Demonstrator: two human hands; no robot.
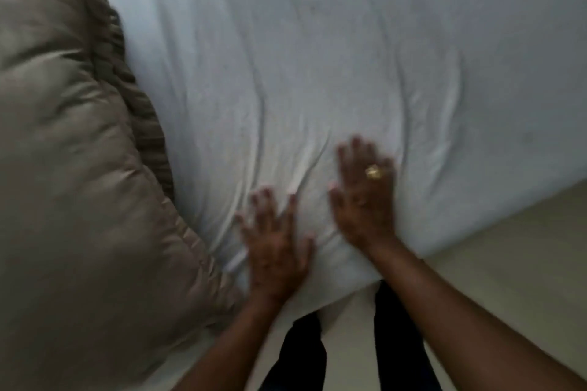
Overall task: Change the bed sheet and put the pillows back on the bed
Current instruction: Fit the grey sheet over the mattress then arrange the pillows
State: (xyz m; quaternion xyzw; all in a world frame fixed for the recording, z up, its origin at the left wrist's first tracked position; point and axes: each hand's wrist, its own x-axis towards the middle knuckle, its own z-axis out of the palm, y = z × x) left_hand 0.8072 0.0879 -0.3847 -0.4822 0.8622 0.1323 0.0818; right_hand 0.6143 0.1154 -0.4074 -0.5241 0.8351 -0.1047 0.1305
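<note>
Our forearms reach in over dark trouser legs [301, 355] and pale floor [524, 247], and end in two hands laid flat on the white bed sheet [317, 57]. Our left hand [276, 241] is palm down with its fingers straight and spread, grasping nothing. Our right hand [365, 200], just beside it and a little farther forward, lies the same way, with a gold ring [373, 172] on one finger. Both hands are blurred, so finer finger detail is lost.

The sheet lies directly under both palms and runs on ahead of the fingertips and off to the right of our right hand, creased in long folds between and beyond the hands. The mattress corner sits just behind our wrists. Left of our left hand, near but apart, a beige quilt [63, 152] is heaped.

We judge the step to be smoothing the fresh sheet at this corner. Next we would need to press the creases outward and tuck the corner. We see no pillows.
</note>
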